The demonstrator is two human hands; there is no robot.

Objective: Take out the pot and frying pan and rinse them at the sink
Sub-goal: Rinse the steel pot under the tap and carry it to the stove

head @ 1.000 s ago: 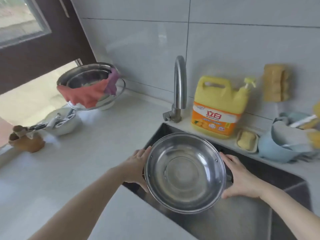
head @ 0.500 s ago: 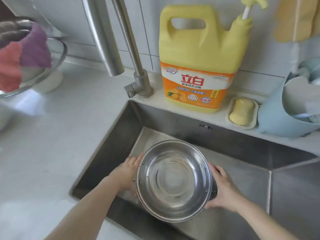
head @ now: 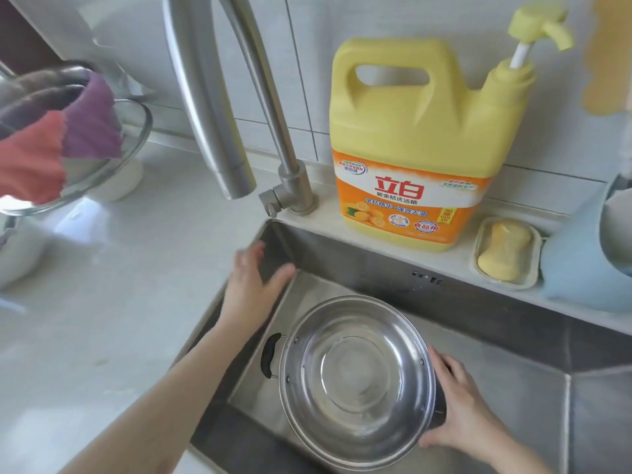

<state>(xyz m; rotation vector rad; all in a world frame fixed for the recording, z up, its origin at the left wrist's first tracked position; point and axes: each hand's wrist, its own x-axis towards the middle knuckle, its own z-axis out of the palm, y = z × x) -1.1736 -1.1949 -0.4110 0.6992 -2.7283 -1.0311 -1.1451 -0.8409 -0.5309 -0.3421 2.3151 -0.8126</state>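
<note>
**Ana:** Pot first: the round, shiny stainless-steel pot (head: 355,381) with black side handles sits low in the steel sink (head: 496,364), tilted so its mouth faces up toward the camera. The right hand (head: 458,408) is closed around the handle on the pot's right side. Nothing else holds it.

**Ben:** And the left hand (head: 251,285)?

**Ana:** Off the pot, up beyond its left handle, fingers spread wide and holding nothing, beside the sink's far-left corner. I'd judge it's heading for the tap lever.

**Ben:** So what could go wrong?

**Ana:** One hand on one handle of a tilted pot: if the grip slackens, the pot could roll or bang down on the sink floor. Also, the curved brushed-steel faucet (head: 212,107) has its spout beyond the pot and to its left, not over it. If water starts, I think it would miss the bowl or hit the rim and splash onto the pale bench (head: 102,285).

**Ben:** Anything behind the pot at risk?

**Ana:** The big yellow detergent jug with an orange label (head: 413,159) stands on the ledge beyond the pot, and the yellow soap bar in its cream dish (head: 506,251) beyond and to the right. A careless lift could knock either. No frying pan is in view.
</note>
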